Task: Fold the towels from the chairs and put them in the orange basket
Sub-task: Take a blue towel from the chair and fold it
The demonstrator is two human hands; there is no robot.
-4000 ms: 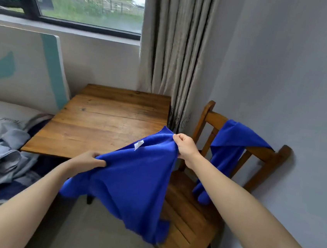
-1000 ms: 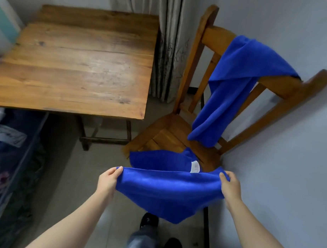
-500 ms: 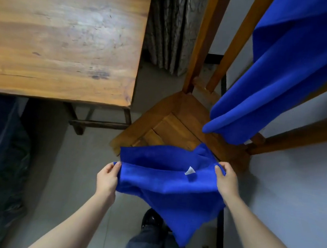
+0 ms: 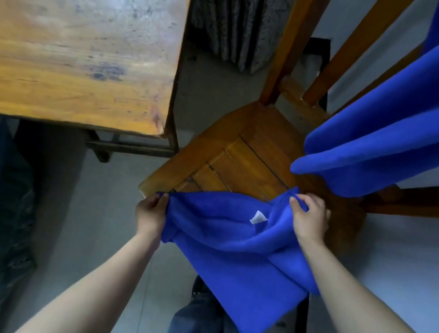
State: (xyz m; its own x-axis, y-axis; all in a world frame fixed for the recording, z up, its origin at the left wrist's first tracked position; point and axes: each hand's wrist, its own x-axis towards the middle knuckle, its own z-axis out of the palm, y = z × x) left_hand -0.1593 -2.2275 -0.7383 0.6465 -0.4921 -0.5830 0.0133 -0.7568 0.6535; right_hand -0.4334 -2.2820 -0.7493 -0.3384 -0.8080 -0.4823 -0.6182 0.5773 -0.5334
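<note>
The left hand (image 4: 151,213) pinched one top corner of the blue towel (image 4: 231,251) between thumb and curled fingers. The right hand (image 4: 310,220) gripped the opposite corner, its fingers bunched into the cloth. Between them the top edge sagged in soft ridges, with a small white label (image 4: 258,217) showing just left of the right hand. The rest hung down to a point at the lower middle of the frame, in front of the person's jeans (image 4: 196,329). A second before, the towel had been stretched taut and level between hands held farther apart. Now the hands had come closer together and lower, to the front edge of the chair seat (image 4: 243,160) at the centre, and the cloth had gone slack and doubled over. That suggested the first fold was being made and the seat might serve as a surface for it. The fold looked uneven so far, with the right side more crumpled. The second towel (image 4: 396,125) was draped over the chair back at the upper right, not yet handled. The wooden table (image 4: 77,43) filled the upper left, with a curtain (image 4: 234,18) at the top centre. No orange basket was in view, so putting the towels away appeared to be some way off.
</note>
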